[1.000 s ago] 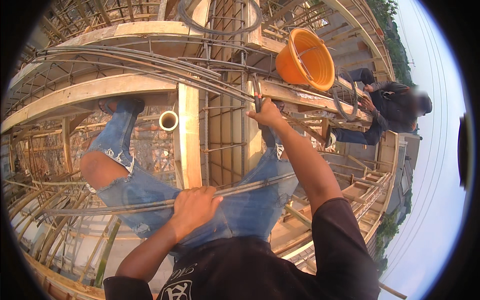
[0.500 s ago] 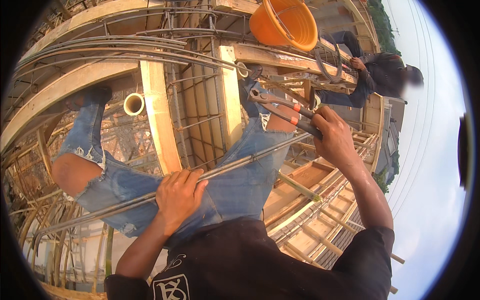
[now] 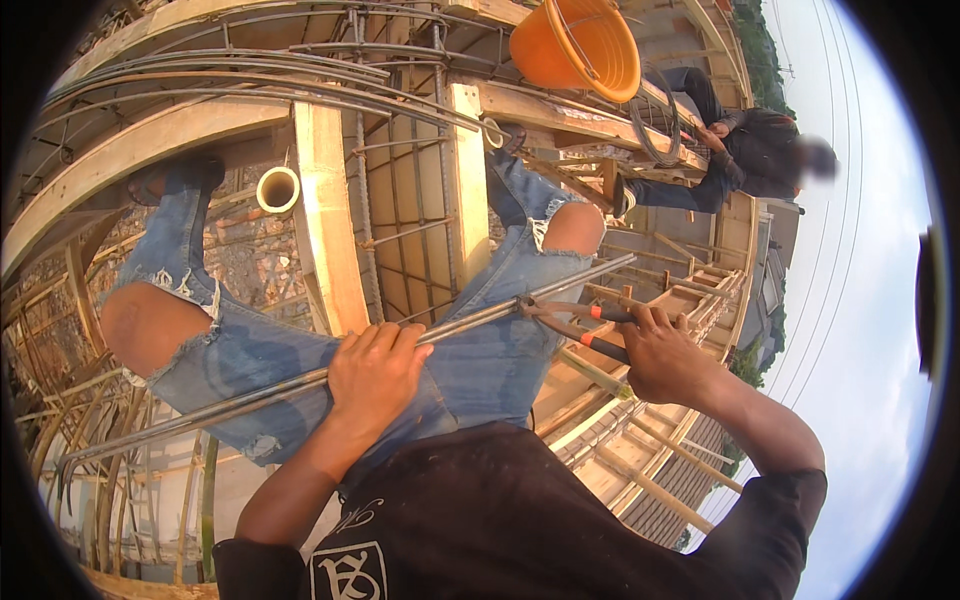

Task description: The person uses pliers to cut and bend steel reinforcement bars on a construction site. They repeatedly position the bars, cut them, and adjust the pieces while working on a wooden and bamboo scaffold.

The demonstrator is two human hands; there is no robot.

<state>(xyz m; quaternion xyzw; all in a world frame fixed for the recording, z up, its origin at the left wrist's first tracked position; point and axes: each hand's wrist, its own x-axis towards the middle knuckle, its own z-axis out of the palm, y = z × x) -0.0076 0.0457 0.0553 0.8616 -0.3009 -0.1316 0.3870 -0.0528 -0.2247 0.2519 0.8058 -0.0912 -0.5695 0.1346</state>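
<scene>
Across my lap lies a bundle of steel rebar rods (image 3: 470, 322), hooked at its far left end. My left hand (image 3: 378, 375) is closed over the bundle near the middle of my thighs. With my right hand (image 3: 672, 358) I grip a pair of pincers (image 3: 572, 328) by handles that have black and orange grips. The pincers' jaws touch the rods toward their right end, where a tie seems to bind them; whether the jaws are fully closed is too small to tell.
An orange bucket (image 3: 580, 50) rests on the formwork beams ahead. Beside it lies a coil of wire (image 3: 650, 130). A co-worker (image 3: 760, 150) sits at the far right. Long loose rods (image 3: 250, 75) lie at the upper left. A pale pipe end (image 3: 278, 190) sticks up beside a timber post (image 3: 325, 220).
My right hand has brought the pincers down from above the rods onto them. My left hand stays on the bundle, shifted slightly right in the picture.
</scene>
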